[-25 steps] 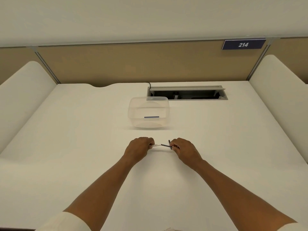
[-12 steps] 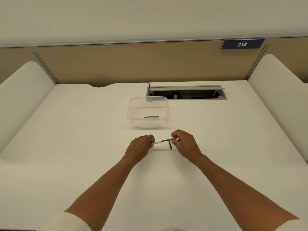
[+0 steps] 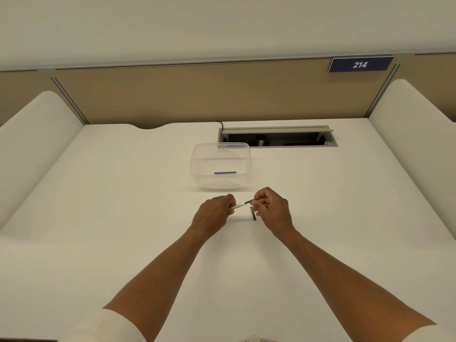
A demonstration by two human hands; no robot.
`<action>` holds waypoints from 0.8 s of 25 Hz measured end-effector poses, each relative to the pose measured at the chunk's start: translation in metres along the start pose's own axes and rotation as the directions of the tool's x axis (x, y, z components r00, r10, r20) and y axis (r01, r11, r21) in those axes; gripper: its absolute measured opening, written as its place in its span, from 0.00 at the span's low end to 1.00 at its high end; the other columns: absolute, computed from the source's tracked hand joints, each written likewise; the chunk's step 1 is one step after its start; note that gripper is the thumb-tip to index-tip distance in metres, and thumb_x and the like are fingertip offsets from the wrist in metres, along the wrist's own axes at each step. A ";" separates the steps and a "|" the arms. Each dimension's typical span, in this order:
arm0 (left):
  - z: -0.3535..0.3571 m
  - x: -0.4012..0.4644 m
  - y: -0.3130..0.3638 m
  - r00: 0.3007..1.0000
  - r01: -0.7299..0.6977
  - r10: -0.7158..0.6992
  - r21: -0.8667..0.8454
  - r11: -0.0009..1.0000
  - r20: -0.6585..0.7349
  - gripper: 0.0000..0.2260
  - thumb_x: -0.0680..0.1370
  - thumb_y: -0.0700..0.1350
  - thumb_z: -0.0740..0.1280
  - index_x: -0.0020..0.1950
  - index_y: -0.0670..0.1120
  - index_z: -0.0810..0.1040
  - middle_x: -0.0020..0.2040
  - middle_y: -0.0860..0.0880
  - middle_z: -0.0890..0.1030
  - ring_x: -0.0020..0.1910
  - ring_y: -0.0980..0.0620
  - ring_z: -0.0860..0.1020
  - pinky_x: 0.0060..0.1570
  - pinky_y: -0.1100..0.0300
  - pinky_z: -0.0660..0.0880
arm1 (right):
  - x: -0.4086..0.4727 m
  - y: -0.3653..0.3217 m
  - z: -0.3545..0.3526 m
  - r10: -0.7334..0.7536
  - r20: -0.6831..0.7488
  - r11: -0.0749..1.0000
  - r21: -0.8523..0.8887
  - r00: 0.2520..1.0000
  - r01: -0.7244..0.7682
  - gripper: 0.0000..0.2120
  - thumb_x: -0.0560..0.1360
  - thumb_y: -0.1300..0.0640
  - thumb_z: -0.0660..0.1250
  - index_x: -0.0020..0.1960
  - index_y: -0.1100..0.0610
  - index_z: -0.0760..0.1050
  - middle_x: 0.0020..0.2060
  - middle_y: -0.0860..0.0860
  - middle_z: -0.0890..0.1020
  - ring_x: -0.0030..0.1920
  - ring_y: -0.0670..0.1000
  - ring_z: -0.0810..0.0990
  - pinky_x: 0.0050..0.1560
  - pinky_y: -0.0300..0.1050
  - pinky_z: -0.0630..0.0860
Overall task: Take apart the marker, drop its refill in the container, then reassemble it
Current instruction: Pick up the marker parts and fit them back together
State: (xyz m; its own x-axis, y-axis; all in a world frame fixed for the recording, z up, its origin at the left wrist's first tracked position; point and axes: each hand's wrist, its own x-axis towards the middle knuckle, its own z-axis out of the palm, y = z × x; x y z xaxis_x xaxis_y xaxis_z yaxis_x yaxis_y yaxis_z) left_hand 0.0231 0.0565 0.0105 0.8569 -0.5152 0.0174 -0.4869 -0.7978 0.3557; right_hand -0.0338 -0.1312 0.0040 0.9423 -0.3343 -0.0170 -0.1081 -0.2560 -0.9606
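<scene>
A clear plastic container stands on the white desk, with a thin blue refill lying inside it. Just in front of it, my left hand is closed around the white marker barrel. My right hand pinches the dark end section at the barrel's right end, and a dark cap hangs down from its lower fingers. The two hands are close together, a little above the desk.
An open cable tray with a grey lid is set into the desk behind the container. A tan partition with a blue sign reading 214 runs along the back. White side panels flank the desk.
My right hand has risen and turned, tilting the dark end of the marker upward. The cap now hangs vertically below that hand. My left hand has barely moved.
</scene>
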 end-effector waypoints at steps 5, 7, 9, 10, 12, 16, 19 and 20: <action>-0.001 0.002 0.002 1.000 0.006 -0.006 -0.013 1.000 0.008 0.03 0.79 0.44 0.65 0.48 0.49 0.71 0.42 0.51 0.80 0.40 0.44 0.75 0.37 0.50 0.73 | 0.002 0.009 0.001 -0.002 0.119 0.999 -0.033 0.993 0.006 0.07 0.76 0.64 0.68 0.47 0.55 0.84 0.38 0.54 0.84 0.34 0.51 0.82 0.41 0.53 0.81; -0.002 0.002 0.000 1.000 0.018 -0.017 -0.016 1.000 0.010 0.03 0.79 0.44 0.65 0.48 0.49 0.71 0.42 0.51 0.79 0.40 0.44 0.75 0.38 0.50 0.73 | 0.004 0.011 0.001 -0.002 0.132 0.997 -0.071 0.991 0.011 0.08 0.76 0.63 0.68 0.48 0.53 0.84 0.38 0.52 0.85 0.35 0.55 0.82 0.41 0.51 0.81; -0.004 0.001 -0.003 1.000 0.023 -0.022 -0.009 1.000 0.011 0.03 0.79 0.44 0.65 0.48 0.49 0.71 0.42 0.51 0.79 0.40 0.44 0.75 0.38 0.50 0.73 | 0.007 0.013 0.000 0.015 0.119 0.994 -0.113 0.993 -0.001 0.07 0.76 0.62 0.68 0.48 0.53 0.84 0.39 0.50 0.85 0.38 0.54 0.83 0.42 0.47 0.80; -0.005 0.002 -0.004 1.000 0.023 -0.023 -0.004 1.000 0.011 0.03 0.79 0.44 0.64 0.48 0.49 0.71 0.42 0.51 0.79 0.40 0.44 0.75 0.38 0.50 0.73 | 0.008 0.014 0.000 0.030 0.107 0.989 -0.148 0.994 -0.013 0.06 0.76 0.61 0.68 0.48 0.53 0.83 0.40 0.48 0.84 0.40 0.53 0.83 0.43 0.45 0.79; -0.006 0.001 -0.006 1.000 0.022 -0.022 -0.003 1.000 0.007 0.03 0.79 0.44 0.64 0.48 0.49 0.71 0.43 0.51 0.80 0.40 0.44 0.75 0.38 0.50 0.73 | 0.012 0.019 0.000 0.069 0.102 0.964 -0.263 0.992 -0.040 0.05 0.75 0.59 0.69 0.49 0.54 0.81 0.43 0.46 0.83 0.44 0.50 0.81 0.46 0.43 0.75; -0.008 -0.002 -0.010 0.999 0.007 -0.007 -0.006 1.000 0.036 0.03 0.79 0.44 0.64 0.48 0.50 0.71 0.43 0.51 0.80 0.40 0.45 0.75 0.37 0.51 0.73 | 0.013 0.032 0.004 0.134 0.214 0.815 -0.579 0.968 0.014 0.10 0.72 0.52 0.72 0.50 0.54 0.75 0.46 0.50 0.78 0.47 0.51 0.75 0.45 0.44 0.68; -0.010 -0.005 -0.015 0.998 0.016 -0.015 -0.012 1.000 0.053 0.03 0.79 0.44 0.65 0.48 0.50 0.71 0.43 0.51 0.80 0.40 0.45 0.76 0.38 0.50 0.74 | 0.011 0.029 0.010 0.140 0.209 0.748 -0.663 0.968 0.035 0.13 0.72 0.50 0.72 0.47 0.54 0.70 0.47 0.51 0.74 0.47 0.52 0.74 0.46 0.47 0.70; -0.011 -0.005 -0.017 0.998 0.026 -0.025 -0.014 1.000 0.057 0.04 0.79 0.44 0.65 0.48 0.50 0.71 0.43 0.52 0.80 0.40 0.45 0.76 0.38 0.50 0.74 | 0.010 0.028 0.012 0.140 0.205 0.729 -0.683 0.969 0.039 0.14 0.71 0.49 0.71 0.48 0.55 0.71 0.48 0.51 0.74 0.48 0.54 0.74 0.47 0.48 0.72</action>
State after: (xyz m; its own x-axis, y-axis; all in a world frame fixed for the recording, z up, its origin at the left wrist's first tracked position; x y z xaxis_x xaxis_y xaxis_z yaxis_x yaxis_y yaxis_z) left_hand 0.0285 0.0761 0.0143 0.8578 -0.5119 -0.0449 -0.4621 -0.8066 0.3687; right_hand -0.0232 -0.1311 -0.0266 0.9626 -0.1739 -0.2077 -0.2584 -0.8196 -0.5114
